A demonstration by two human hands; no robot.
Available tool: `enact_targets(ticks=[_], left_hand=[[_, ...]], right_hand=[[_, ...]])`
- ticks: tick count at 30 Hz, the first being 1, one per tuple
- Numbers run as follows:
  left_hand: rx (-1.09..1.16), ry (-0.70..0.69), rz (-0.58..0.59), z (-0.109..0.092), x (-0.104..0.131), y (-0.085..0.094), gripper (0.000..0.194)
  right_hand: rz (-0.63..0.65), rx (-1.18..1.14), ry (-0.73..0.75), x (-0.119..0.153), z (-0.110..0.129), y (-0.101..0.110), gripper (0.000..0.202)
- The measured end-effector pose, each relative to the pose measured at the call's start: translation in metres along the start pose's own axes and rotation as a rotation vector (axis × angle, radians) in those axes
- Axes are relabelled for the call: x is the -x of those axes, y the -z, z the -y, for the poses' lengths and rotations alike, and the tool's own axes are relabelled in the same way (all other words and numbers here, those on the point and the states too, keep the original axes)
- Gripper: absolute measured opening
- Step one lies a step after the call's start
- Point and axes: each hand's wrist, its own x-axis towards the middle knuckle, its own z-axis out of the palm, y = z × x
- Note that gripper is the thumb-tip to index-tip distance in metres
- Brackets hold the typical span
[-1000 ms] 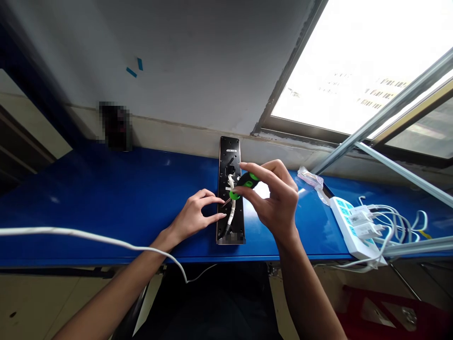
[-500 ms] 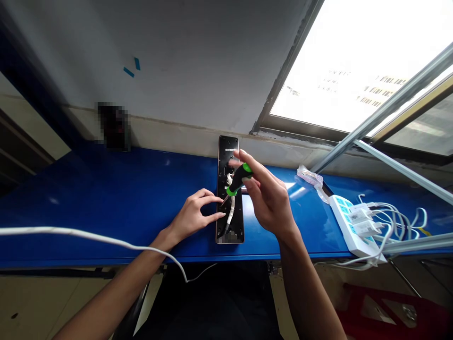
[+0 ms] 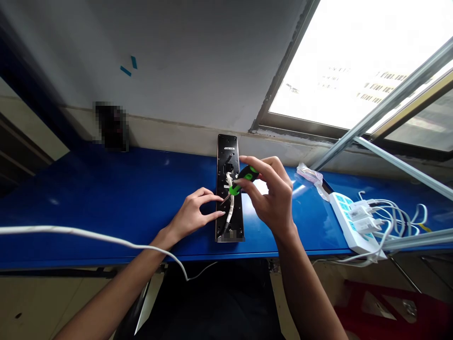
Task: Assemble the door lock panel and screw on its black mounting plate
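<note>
A long black panel-shaped device point(image 3: 238, 218) lies on the blue table point(image 3: 148, 198), its far end toward the wall. Along its middle runs a white-wrapped cable point(image 3: 230, 208), ending in a dark section near the front. My right hand point(image 3: 276, 198) grips the handle of a black and green screwdriver point(image 3: 247, 175), tilted with its tip down on the device's left half. Thumb and forefinger spread, my left hand point(image 3: 191, 213) reaches in from the left, fingertips at the device's left edge beside the screwdriver tip. Whatever sits under the tip is too small to make out.
On the right stand a white power strip point(image 3: 348, 222) with plugged-in chargers and looped white cables point(image 3: 398, 219), near a metal frame bar point(image 3: 375, 108). A plastic bag point(image 3: 311, 175) lies behind. Another white cable point(image 3: 106, 238) crosses above my left forearm. A red stool point(image 3: 389, 307) is below.
My right hand has shifted its fingers around the screwdriver handle, and the handle leans slightly more to the right. My left hand stays in place.
</note>
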Motion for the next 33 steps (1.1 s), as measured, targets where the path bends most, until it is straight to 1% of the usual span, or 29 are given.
enact_targets(ticks=[3,4,5,7,8,9,10,12,13,14,15,17,18,19,20,22,24,25,26,28,30,33], left_hand=[[0.0,-0.009,-0.004,0.0,0.0,0.0,0.033],[-0.001,-0.013,-0.003,0.001,0.0,-0.001,0.033],[-0.003,-0.015,0.0,0.001,0.0,-0.001,0.033],[-0.011,-0.016,0.007,0.002,-0.001,-0.001,0.034],[-0.021,-0.017,0.008,0.002,-0.001,0.0,0.036],[-0.038,-0.021,0.008,0.001,-0.002,0.002,0.039],[-0.061,-0.033,0.005,-0.001,-0.003,0.004,0.042],[-0.114,-0.085,0.012,-0.008,-0.007,0.012,0.047],[-0.137,-0.122,0.025,-0.014,-0.011,0.016,0.047],[-0.146,-0.165,0.05,-0.022,-0.016,0.019,0.047],[-0.145,-0.199,0.067,-0.03,-0.023,0.022,0.045],[-0.145,-0.249,0.098,-0.048,-0.041,0.021,0.04],[-0.142,-0.271,0.121,-0.057,-0.052,0.018,0.036],[-0.151,-0.287,0.152,-0.065,-0.063,0.012,0.034],[-0.176,-0.303,0.192,-0.071,-0.075,0.004,0.032],[-0.271,-0.343,0.316,-0.079,-0.099,-0.018,0.028],[-0.417,-0.372,0.453,-0.078,-0.12,-0.043,0.026],[-0.494,-0.379,0.53,-0.076,-0.128,-0.056,0.024],[-0.515,-0.381,0.567,-0.073,-0.134,-0.068,0.02],[-0.536,-0.38,0.597,-0.064,-0.142,-0.087,0.011],[-0.55,-0.374,0.61,-0.056,-0.145,-0.099,0.008],[-0.577,-0.353,0.609,-0.05,-0.146,-0.107,0.009]], right_hand=[[0.135,-0.143,0.0,0.001,0.001,0.001,0.047],[0.139,-0.171,0.002,0.002,0.002,0.0,0.048],[0.107,-0.16,0.003,0.003,0.002,-0.001,0.045],[-0.003,-0.064,-0.014,0.005,0.002,-0.004,0.035],[-0.037,-0.019,-0.032,0.006,0.002,-0.006,0.034],[-0.038,-0.001,-0.053,0.007,0.001,-0.008,0.036],[-0.006,-0.021,-0.074,0.009,0.0,-0.009,0.042],[0.071,-0.124,-0.109,0.012,-0.004,-0.008,0.053],[0.07,-0.168,-0.116,0.013,-0.006,-0.006,0.056],[0.031,-0.192,-0.117,0.015,-0.009,-0.002,0.058],[-0.048,-0.189,-0.114,0.017,-0.012,0.004,0.058],[-0.25,-0.114,-0.114,0.022,-0.022,0.02,0.059],[-0.346,-0.053,-0.119,0.026,-0.028,0.03,0.06],[-0.411,0.017,-0.126,0.03,-0.035,0.041,0.059],[-0.442,0.088,-0.142,0.035,-0.043,0.051,0.059],[-0.447,0.213,-0.152,0.047,-0.059,0.068,0.056],[-0.44,0.26,-0.19,0.06,-0.075,0.078,0.052],[-0.441,0.252,-0.223,0.065,-0.082,0.08,0.051],[-0.452,0.236,-0.247,0.07,-0.089,0.081,0.05],[-0.458,0.211,-0.283,0.077,-0.099,0.079,0.047],[-0.465,0.188,-0.293,0.079,-0.105,0.075,0.046],[-0.454,0.155,-0.292,0.078,-0.111,0.07,0.042]])
